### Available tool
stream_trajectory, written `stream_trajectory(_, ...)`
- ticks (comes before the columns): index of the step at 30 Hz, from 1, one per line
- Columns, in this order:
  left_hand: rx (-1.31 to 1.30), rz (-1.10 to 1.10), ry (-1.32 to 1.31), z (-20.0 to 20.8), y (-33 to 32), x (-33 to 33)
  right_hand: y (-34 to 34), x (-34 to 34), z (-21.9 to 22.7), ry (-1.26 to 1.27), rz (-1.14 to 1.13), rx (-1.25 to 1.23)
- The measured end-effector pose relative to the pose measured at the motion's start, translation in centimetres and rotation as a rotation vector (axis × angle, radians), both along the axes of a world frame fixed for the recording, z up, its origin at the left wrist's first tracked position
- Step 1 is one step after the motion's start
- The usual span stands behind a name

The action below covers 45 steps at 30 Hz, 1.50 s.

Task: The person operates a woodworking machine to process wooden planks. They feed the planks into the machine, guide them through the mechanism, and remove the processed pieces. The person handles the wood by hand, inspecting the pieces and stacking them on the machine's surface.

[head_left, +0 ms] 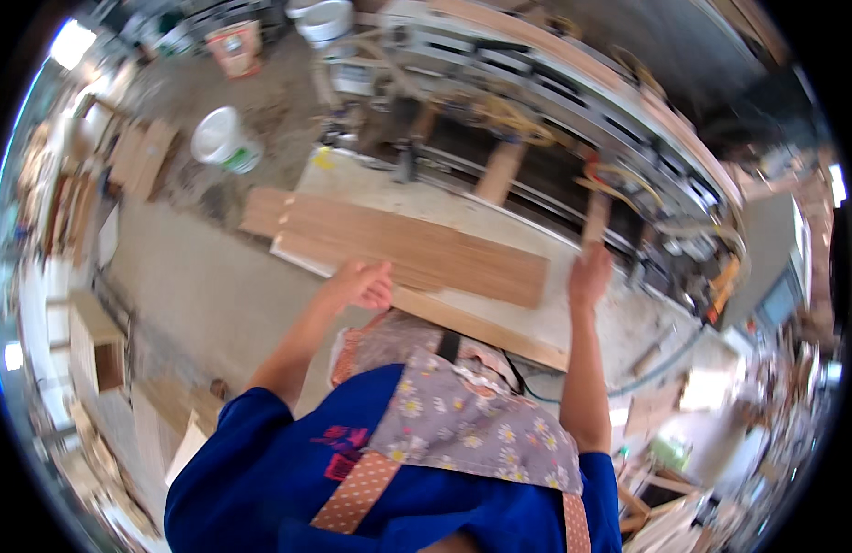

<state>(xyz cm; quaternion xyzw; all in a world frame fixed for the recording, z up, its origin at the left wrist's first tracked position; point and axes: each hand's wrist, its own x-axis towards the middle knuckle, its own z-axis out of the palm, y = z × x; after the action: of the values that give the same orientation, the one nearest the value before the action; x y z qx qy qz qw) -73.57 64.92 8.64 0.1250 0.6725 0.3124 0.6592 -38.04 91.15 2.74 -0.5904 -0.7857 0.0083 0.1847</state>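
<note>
My right hand [589, 276] is closed round the near end of a narrow wooden strip [595, 221], which points away from me into the machine [573, 166]. To the left, my left hand [366, 284] hangs by the table's near edge with its fingers curled in. Whether anything is between those fingers is hidden. Just beyond it, wide brown wooden boards [389, 241] lie across the pale worktable [444, 207]. A thin wooden strip [481, 329] runs along the near edge, its left end close to my left hand.
Another wooden strip [501, 172] reaches into the machine, with yellow hoses [509, 120] above it. A white bucket [218, 138] stands on the floor at far left. Stacked boards [142, 158] and a wooden box [99, 346] line the left side. A blue-green hose [661, 367] curves at right.
</note>
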Motion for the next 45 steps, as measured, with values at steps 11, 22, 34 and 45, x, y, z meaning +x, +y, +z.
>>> stream_trajectory(11,0.424,-0.451,1.455,-1.9,23.2,10.9,-7.6,9.5,5.9,0.116,-0.179,-0.157)
stream_trajectory(22,0.548,-0.695,1.055,3.8,17.2,15.3,10.9,31.9,7.8,1.24,-0.514,-0.558)
stream_trajectory(34,0.886,-0.736,1.306,-1.0,16.2,12.8,10.8,20.5,25.7,1.85,0.272,-0.018)
stream_trajectory(45,0.85,-0.667,1.447,-4.3,18.5,8.7,-0.9,9.7,15.9,1.475,0.649,-1.46)
